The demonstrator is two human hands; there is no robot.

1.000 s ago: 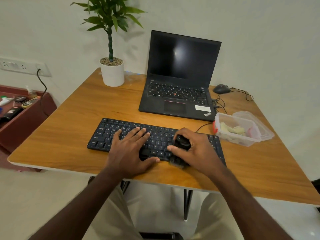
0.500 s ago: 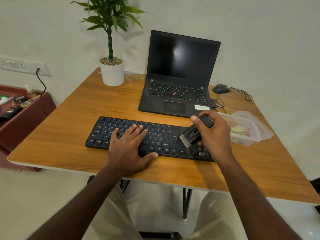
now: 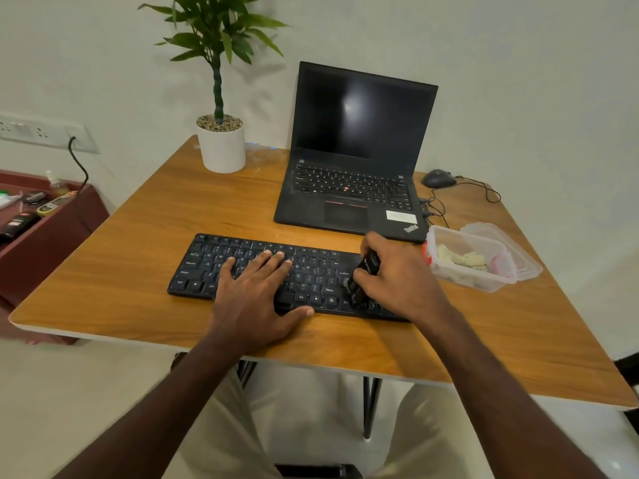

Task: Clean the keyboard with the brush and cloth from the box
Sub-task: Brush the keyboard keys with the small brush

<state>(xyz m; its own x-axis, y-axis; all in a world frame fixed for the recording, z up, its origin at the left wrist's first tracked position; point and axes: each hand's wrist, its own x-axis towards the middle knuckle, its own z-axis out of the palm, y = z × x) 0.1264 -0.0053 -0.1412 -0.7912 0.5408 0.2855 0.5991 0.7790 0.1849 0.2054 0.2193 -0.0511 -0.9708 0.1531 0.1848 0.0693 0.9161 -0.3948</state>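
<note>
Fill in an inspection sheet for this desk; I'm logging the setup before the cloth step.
Surface: wooden table, legs visible beneath.
Job's things: black keyboard flat near front edge; brush on its right-hand keys; cloth inside open clear box, lid beside it.
Clutter: open laptop, screen dark; potted plant; mouse.
Hands: left hand flat on keyboard; right hand grips brush.
Cables: mouse cable loops at back right; black cord from wall socket.
Surroundings: red shelf with small items at left; pale wall.
</note>
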